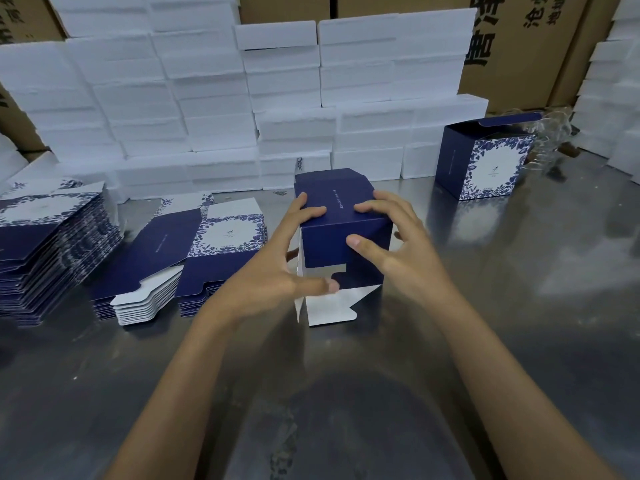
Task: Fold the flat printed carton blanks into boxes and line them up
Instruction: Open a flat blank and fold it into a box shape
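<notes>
A dark blue carton [332,206], partly squared up, is held just above the steel table at the centre, its white-lined flaps [332,311] hanging open toward me. My left hand [277,275] grips its left side, fingers on top and thumb on a lower flap. My right hand [398,244] grips the right side, fingers on the top face and thumb on the near face. One folded box [485,161] with a blue floral panel stands upright at the far right, lid flap up. Flat blanks lie in piles at the left [45,244] and centre-left [194,258].
The steel table [519,306] stretches in front of me and to the right. A wall of white foam boxes [277,98] lines the back, brown shipping cartons [519,46] behind it. Crumpled clear plastic [554,133] lies beside the folded box.
</notes>
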Motion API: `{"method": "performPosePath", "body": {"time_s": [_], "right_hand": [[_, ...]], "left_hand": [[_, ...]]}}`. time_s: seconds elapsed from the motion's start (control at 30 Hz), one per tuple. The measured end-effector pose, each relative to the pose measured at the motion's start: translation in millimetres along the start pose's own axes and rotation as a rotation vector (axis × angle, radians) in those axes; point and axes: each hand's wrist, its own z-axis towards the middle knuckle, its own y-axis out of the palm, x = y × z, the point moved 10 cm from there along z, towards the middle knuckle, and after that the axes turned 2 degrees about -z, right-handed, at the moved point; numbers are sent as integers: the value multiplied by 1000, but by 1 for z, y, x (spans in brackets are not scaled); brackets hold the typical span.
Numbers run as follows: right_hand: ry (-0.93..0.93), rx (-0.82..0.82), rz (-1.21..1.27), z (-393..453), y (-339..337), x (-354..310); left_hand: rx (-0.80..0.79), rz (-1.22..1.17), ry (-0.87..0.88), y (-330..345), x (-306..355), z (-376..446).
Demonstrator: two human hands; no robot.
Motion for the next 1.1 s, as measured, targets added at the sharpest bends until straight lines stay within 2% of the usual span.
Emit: {"method": "performPosePath", "body": {"time_s": [0.07,0.17,0.27,0.53,0.73,1.1], "right_hand": [[-27,65,13,0,-2,-2],[-36,107,69,1,-2,-4],[-29,68,113,1,0,-5],[15,144,191,-2,2,-4],[28,46,266,0,-3,0],[-32,50,219,4,-14,4]], "left_hand": [[33,12,12,-1,4,-1],[313,-60,90,-10,15,-3],[456,-100,133,-8,18,-5],[559,-147,125,-8,16,-6],[458,-232,117,-14,14,-5],[525,-233,137,-18,12,-7]]}}
